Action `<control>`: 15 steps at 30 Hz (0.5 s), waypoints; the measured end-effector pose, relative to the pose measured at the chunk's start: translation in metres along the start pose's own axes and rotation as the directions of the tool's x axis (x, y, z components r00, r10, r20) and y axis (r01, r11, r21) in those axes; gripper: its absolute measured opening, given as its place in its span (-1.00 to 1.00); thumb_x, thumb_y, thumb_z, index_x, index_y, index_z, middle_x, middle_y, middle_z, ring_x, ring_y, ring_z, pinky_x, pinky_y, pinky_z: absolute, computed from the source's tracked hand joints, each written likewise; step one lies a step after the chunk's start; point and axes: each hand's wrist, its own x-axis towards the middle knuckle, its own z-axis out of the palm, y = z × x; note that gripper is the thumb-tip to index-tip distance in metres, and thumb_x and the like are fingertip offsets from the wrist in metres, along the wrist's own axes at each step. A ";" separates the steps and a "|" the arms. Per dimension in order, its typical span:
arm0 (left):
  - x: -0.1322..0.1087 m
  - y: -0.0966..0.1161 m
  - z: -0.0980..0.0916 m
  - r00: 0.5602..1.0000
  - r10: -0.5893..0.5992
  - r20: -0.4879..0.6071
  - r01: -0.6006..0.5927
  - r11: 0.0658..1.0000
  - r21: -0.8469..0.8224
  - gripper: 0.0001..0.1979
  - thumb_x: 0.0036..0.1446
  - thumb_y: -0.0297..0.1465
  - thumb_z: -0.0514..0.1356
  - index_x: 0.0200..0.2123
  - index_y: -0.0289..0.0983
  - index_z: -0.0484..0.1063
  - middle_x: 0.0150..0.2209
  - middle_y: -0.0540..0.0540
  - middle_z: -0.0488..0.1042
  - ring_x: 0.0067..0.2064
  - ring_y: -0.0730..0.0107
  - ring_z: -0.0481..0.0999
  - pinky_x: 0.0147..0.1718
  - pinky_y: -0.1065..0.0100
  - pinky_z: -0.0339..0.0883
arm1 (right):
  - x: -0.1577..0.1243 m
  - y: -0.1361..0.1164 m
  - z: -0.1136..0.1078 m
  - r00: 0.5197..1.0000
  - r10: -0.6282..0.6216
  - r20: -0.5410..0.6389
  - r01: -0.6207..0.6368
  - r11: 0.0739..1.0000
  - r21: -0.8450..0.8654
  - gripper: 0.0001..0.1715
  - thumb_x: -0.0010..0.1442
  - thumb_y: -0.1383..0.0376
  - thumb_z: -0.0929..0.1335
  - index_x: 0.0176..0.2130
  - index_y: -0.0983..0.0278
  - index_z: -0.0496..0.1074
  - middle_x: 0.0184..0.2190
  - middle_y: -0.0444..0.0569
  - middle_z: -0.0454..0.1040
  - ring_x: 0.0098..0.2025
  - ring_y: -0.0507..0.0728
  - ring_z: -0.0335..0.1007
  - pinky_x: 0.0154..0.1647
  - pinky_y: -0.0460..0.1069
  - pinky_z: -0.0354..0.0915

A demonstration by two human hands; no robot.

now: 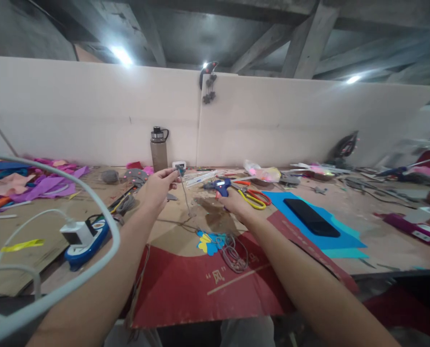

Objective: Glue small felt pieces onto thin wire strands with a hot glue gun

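Observation:
My left hand is raised over the cardboard, thumb and fingers pinched on a grey cord. The cord hangs down toward the board, and a small dark bluish piece shows at the fingertips. My right hand is wrapped round a blue glue gun, its nozzle pointing left toward the cord. Below both hands, blue and yellow paper cut-outs lie beside a loose coil of grey cord on the red and brown cardboard.
Yellow-handled scissors lie just past my right hand. To the right, a black phone rests on blue sheets. A blue power strip, white cable and felt scraps occupy the left. A bottle stands behind.

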 end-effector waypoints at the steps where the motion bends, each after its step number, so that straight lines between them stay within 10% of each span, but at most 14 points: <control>1: 0.001 -0.001 -0.001 1.000 -0.016 0.001 0.016 1.000 -0.017 -0.69 -0.27 -0.30 0.37 -0.42 -0.36 0.50 -0.50 -0.05 0.45 -0.52 0.55 0.36 -0.60 0.51 0.15 | -0.003 -0.004 -0.002 1.000 -0.003 -0.023 0.005 0.996 0.091 -0.81 -0.08 0.27 0.34 -0.36 0.28 0.37 -0.55 -0.11 0.40 -0.58 0.05 0.31 -0.57 -0.06 0.23; 7: 0.001 -0.005 -0.001 0.993 -0.115 -0.006 0.114 0.989 -0.089 -0.67 -0.33 -0.30 0.40 -0.43 -0.33 0.50 -0.55 0.00 0.38 -0.55 0.60 0.30 -0.64 0.54 0.11 | -0.026 -0.036 -0.008 0.976 -0.215 -0.040 0.214 0.895 0.392 -0.66 0.03 0.17 0.32 -0.18 0.24 0.27 -0.37 -0.13 0.41 -0.46 0.01 0.37 -0.37 -0.05 0.32; 15: -0.002 -0.011 0.003 0.982 -0.186 0.039 0.187 0.982 -0.028 -0.66 -0.34 -0.28 0.41 -0.46 -0.33 0.47 -0.61 0.04 0.33 -0.63 0.65 0.22 -0.71 0.54 -0.04 | -0.037 -0.039 -0.008 0.917 -0.399 0.022 0.393 0.909 0.141 -0.74 0.13 0.12 0.26 -0.30 0.28 0.29 -0.55 -0.14 0.31 -0.52 0.04 0.22 -0.46 -0.04 0.20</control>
